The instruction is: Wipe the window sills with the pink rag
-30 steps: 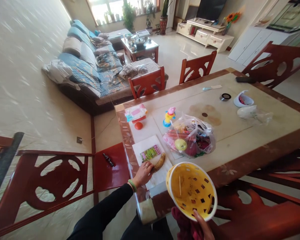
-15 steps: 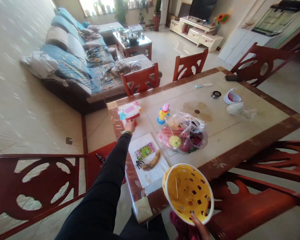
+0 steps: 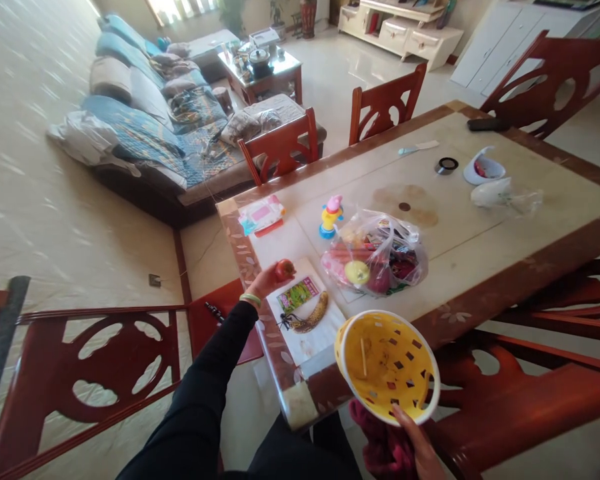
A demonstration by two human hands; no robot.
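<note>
My left hand (image 3: 266,283) is closed around a round red fruit (image 3: 283,270), an apple or a tomato, just above the table's near left corner area. Below it on a white board (image 3: 325,335) lie a green and purple packet (image 3: 298,294) and a spotted brown banana (image 3: 316,315), with a small black stringy thing beside them. My right hand (image 3: 416,440) grips the white rim of a yellow basket (image 3: 380,367), tilted toward me, a thin stick inside. A dark red cloth (image 3: 380,437) hangs by that hand; whether it is held, I cannot tell.
On the table (image 3: 445,233) are a wipes pack (image 3: 261,215), a toy figure (image 3: 331,217), a plastic bag of produce (image 3: 375,257), a tape roll (image 3: 447,165), a knife (image 3: 418,148), a white container (image 3: 483,170) and another plastic bag (image 3: 500,197). Wooden chairs (image 3: 280,150) surround it.
My left hand has moved from beside the wipes pack back toward me, and the red fruit now shows in it. The view has tipped down; my right hand still holds the basket.
</note>
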